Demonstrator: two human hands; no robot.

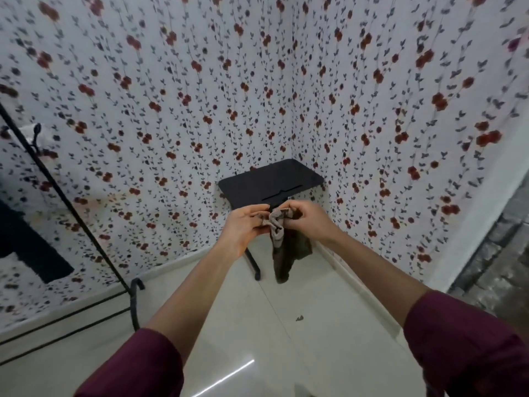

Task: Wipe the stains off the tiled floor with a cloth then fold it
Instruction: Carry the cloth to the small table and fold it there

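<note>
Open tiled floor (pixel 234 333) lies below the arms. A black desk (pixel 270 181) fills the corner ahead; a black rack (pixel 86 224) stands left, floral walls (pixel 171 96) close behind.

both arms outstretched; left hand (pixel 244 226), right hand (pixel 303 219), fingers pinching together

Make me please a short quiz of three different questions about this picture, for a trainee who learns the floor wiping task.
1. True or false: the cloth lies flat on the tiled floor.
2. Which hands hold the cloth? A) left hand only B) right hand only C) both
3. Fill in: a small dark stain sits on the ____.

Key
1. False; it hangs in the air from the hands.
2. C
3. tiled floor
</note>
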